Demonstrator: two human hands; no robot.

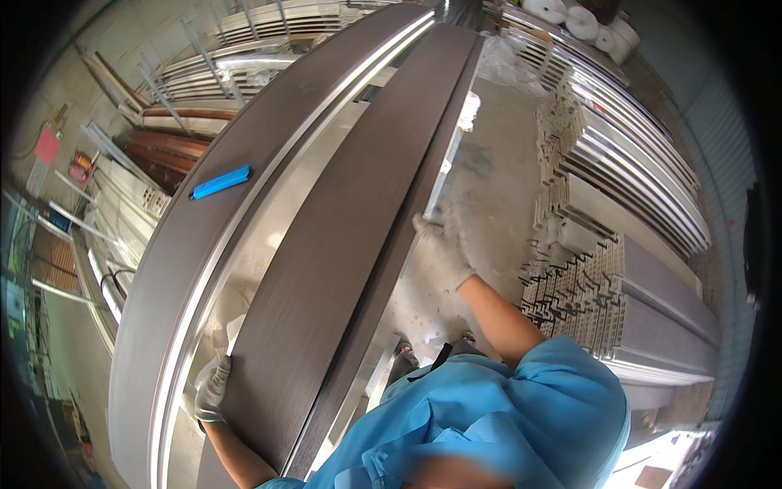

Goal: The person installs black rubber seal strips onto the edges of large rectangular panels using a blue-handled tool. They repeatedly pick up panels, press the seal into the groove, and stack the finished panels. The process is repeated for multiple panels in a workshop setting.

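A long dark brown wood-grain panel (342, 196) stretches away in front of me, with a deep groove running near its right edge. My left hand (213, 389), in a pale glove, is closed on the panel's left edge near my body. Farther along, my right hand (440, 254), also gloved, grips the right edge with its fingertips; the glove is slightly blurred. Left of this panel lies a second dark brown panel (175, 269) with a pale edge strip. A blue hand tool shaped like a utility knife (221, 182) rests on it, apart from both hands.
To the right stand stacks of grey hollow-ended profiles (660, 301) and pale long profiles (635, 163). White rolls (582, 23) sit at the far right. Reddish-brown boards (175, 151) and metal posts fill the far left. My feet are on the concrete floor (501, 163).
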